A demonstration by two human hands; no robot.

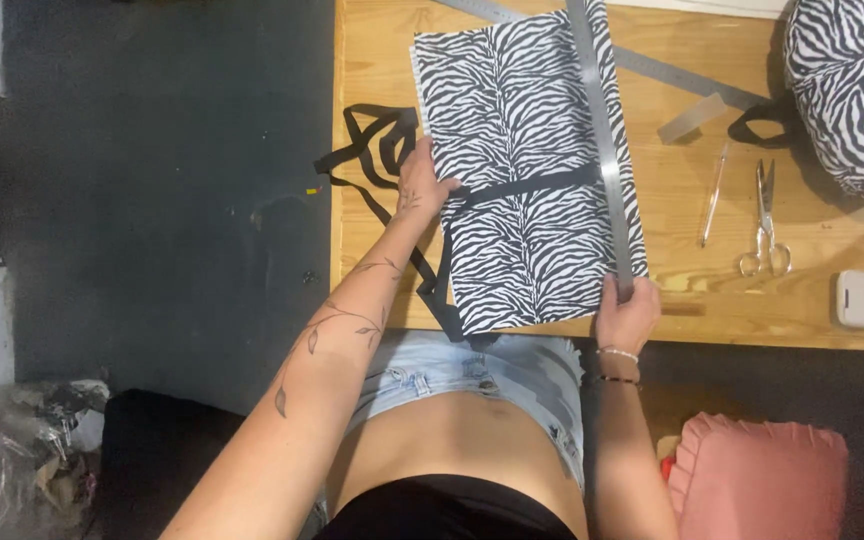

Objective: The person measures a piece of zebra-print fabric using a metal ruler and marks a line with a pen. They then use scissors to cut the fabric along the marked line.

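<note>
A zebra-print fabric panel [522,160] lies flat on the wooden table [802,310]. The left hand [422,185] presses on its left edge, fingers on a black strap [522,187] that crosses the panel. More black strap loops [367,150] trail off the table's left side. The right hand [627,312] pinches the near end of a long steel ruler [600,130] laid lengthwise along the panel's right side. Well to the right lie scissors [764,225] and a thin tool, perhaps a pen [714,195]. A zebra-print cushion [852,90] sits at the far right corner.

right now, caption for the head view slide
Left hand pins black strap on zebra-print fabric; right hand steadies metal ruler.
</note>
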